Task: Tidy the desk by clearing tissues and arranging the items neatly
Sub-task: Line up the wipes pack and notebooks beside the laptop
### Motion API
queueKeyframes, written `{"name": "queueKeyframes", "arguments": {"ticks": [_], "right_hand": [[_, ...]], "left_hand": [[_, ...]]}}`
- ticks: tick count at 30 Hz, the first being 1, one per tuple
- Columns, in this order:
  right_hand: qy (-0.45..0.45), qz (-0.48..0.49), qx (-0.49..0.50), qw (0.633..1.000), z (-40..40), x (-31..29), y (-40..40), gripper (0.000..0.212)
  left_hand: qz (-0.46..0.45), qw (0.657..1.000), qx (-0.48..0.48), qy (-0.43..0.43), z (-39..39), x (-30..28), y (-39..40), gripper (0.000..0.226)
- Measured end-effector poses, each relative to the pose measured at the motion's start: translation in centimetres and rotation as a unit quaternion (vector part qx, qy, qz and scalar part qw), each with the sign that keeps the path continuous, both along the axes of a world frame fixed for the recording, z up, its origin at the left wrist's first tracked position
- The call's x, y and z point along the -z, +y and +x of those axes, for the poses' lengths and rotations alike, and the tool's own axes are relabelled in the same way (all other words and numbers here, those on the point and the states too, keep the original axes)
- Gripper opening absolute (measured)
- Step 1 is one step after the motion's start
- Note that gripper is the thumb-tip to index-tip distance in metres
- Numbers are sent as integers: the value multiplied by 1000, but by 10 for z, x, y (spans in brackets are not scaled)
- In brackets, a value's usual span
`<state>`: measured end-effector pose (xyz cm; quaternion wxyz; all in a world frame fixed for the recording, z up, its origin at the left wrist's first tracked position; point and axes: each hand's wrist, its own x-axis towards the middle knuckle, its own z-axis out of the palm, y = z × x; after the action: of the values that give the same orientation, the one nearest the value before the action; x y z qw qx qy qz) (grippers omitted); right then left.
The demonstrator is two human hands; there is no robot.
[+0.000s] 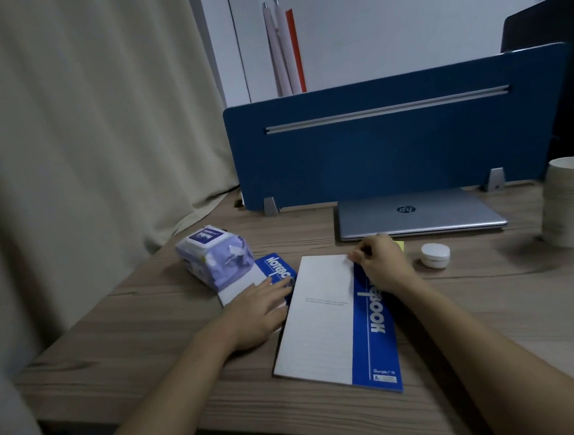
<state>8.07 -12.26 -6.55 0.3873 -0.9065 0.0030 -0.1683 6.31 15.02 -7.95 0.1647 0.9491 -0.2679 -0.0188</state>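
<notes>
My right hand (382, 264) pinches the far corner of a blue-and-white notebook (335, 320) on the desk (474, 305); my left hand (261, 305) lies flat, fingers straight, on a second notebook (276, 269). A purple tissue pack (213, 254), apparently overlapping that notebook's far end, sits left of a closed laptop (416, 214).

A wood-grain brown tabletop (475, 309) fills the lower view, its near edge running across the bottom. At its far side stands a dark blue felt divider panel (394, 154) with a silver rail along its face, held upright by small grey metal feet. A cream fabric curtain (75, 124) hangs in folds on the left, touching the tabletop's corner. Behind the divider rises a white wall (400, 19). The light is dim and cool.
</notes>
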Motion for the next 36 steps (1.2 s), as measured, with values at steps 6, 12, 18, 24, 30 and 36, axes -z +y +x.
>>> {"name": "queueKeyframes", "arguments": {"ticks": [6, 12, 18, 24, 30, 36], "right_hand": [[-40, -38, 54, 997, 4, 4, -17, 20], [-36, -53, 50, 997, 10, 8, -21, 18], [-4, -21, 11, 1000, 10, 7, -15, 32], [16, 20, 11, 1000, 5, 4, -20, 42], [19, 8, 27, 999, -6, 5, -12, 39], [26, -130, -47, 990, -32, 17, -26, 34]], "left_hand": [[-103, 993, 19, 49, 15, -3, -27, 35], [-162, 983, -88, -4, 27, 3, -30, 36], [2, 992, -126, -9, 29, 3, -28, 45], [-67, 995, -79, 6, 25, 2, -23, 31], [-164, 984, -72, 7, 20, 2, -21, 25], [-180, 982, -58, -16, 15, 2, -19, 24]]}}
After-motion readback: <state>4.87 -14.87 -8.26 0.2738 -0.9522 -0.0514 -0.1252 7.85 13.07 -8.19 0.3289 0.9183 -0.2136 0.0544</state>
